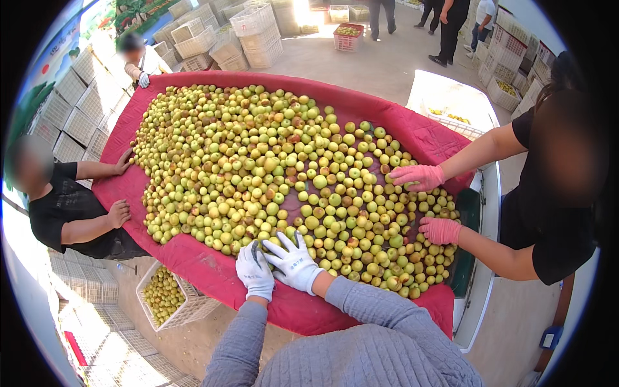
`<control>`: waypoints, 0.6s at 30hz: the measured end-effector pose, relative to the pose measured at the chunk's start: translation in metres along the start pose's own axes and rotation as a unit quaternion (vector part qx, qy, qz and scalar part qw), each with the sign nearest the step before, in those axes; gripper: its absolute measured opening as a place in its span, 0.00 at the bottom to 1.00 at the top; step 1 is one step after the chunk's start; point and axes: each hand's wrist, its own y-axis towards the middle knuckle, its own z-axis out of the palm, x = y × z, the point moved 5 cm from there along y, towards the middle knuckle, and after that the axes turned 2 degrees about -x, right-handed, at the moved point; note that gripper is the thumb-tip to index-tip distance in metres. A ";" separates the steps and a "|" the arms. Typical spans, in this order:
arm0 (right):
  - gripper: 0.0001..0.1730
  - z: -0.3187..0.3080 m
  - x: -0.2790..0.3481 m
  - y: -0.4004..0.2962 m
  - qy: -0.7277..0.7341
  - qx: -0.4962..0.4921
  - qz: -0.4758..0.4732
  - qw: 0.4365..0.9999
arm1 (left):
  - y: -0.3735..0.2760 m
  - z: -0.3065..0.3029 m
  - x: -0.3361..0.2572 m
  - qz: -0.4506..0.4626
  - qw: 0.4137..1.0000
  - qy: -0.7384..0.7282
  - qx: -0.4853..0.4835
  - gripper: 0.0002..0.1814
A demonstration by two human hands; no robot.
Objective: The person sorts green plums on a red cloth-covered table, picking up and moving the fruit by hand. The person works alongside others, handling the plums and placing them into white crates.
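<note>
A wide heap of round yellow-green fruits point(217, 164), probably fresh jujubes, lies on a red cloth-lined sorting table point(193, 263). Some fruits have brown patches. At the near edge, my left hand point(255, 272) in a white work glove rests at the heap's border, fingers close together and palm hidden. Beside it and touching it, my right hand point(293, 265), gloved alike, spreads its fingers over the fruits; no fruit shows in its grasp. Fruits lie more thinly to its right, with bits of the dark table surface showing between them.
A co-worker's pink-gloved hands point(420, 178) work among fruits at the right, by a green chute point(466, 242). Another person's bare hands point(119, 214) rest on the left rim. A fruit-filled white crate point(193, 309) stands below left; stacked crates point(258, 36) line the back.
</note>
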 end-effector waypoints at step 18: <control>0.29 -0.057 -0.111 -0.051 -0.032 0.043 0.229 0.972 | 0.003 -0.001 -0.007 0.018 1.000 0.019 0.003 0.12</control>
